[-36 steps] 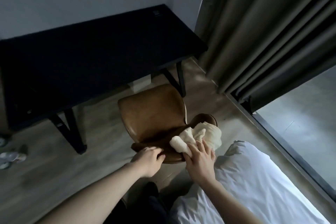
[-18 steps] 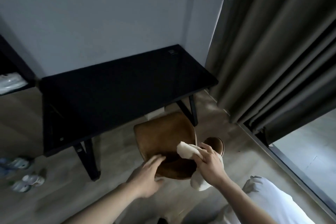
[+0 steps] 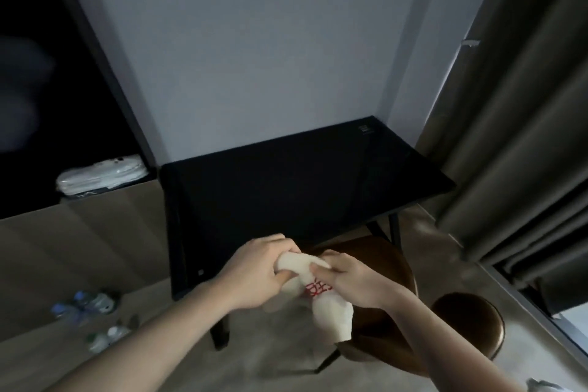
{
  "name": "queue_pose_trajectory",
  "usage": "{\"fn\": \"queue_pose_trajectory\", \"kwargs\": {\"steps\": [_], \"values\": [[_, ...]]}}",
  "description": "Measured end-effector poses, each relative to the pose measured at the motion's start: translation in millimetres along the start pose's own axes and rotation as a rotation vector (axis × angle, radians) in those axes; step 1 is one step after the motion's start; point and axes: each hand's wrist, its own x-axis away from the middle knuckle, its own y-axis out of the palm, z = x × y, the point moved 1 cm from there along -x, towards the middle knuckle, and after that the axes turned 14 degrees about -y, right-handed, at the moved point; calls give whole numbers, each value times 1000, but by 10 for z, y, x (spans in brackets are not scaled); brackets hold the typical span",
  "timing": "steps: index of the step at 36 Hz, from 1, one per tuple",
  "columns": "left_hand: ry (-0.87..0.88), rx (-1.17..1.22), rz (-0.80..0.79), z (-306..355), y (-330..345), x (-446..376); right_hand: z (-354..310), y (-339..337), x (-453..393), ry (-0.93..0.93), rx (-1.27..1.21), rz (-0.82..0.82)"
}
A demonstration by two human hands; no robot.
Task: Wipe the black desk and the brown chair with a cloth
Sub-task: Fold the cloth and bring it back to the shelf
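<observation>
Both hands hold a white cloth [image 3: 331, 312] with red stitched marks in the air in front of me. My left hand [image 3: 257, 270] grips its upper left end, and my right hand [image 3: 353, 280] pinches it near the red marks, the rest hanging down. Behind and above the hands stands the black desk [image 3: 302, 178] against the grey wall, its top bare. The brown chair [image 3: 397, 267] sits below and right of my hands, its round backrest [image 3: 467, 321] nearest me; the hands and cloth hide part of the seat.
Dark grey curtains [image 3: 525, 137] hang at the right beside a window track on the floor. A dark open shelf at the left holds folded white items [image 3: 101, 173]. Several plastic bottles [image 3: 92, 315] lie on the wooden floor at the lower left.
My left hand left the chair and took hold of the cloth. Both hands rose off the chair with it. The view tilted up, showing more wall.
</observation>
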Motion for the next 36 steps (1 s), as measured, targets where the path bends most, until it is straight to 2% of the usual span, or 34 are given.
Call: {"fn": "queue_pose_trajectory", "kwargs": {"steps": [5, 9, 14, 18, 22, 25, 28, 33, 36], "values": [[-111, 215, 49, -666, -540, 132, -461, 450, -479, -63, -159, -8], [-163, 320, 42, -1043, -856, 184, -632, 876, -869, -41, -108, -21], [-227, 418, 87, -1556, -1232, 120, -770, 1200, -1519, -15, -91, 70], [-367, 548, 191, -2125, -1518, 19, -926, 1209, -2049, -16, -196, 148], [-611, 759, 220, -2704, -1691, -63, -1063, 1259, -2618, 26, -395, 42], [-723, 864, 95, -3013, -1753, -61, -1174, 1422, -3062, 41, -504, -11], [-720, 897, -7, -3342, -1792, -43, -1264, 1629, -3503, 104, -550, -61], [-779, 927, 179, -4172, -1883, -74, -1386, 1887, -4116, 198, -570, -126], [-821, 1022, 256, -4554, -2041, -90, -1478, 2061, -4397, 211, -573, -151]]}}
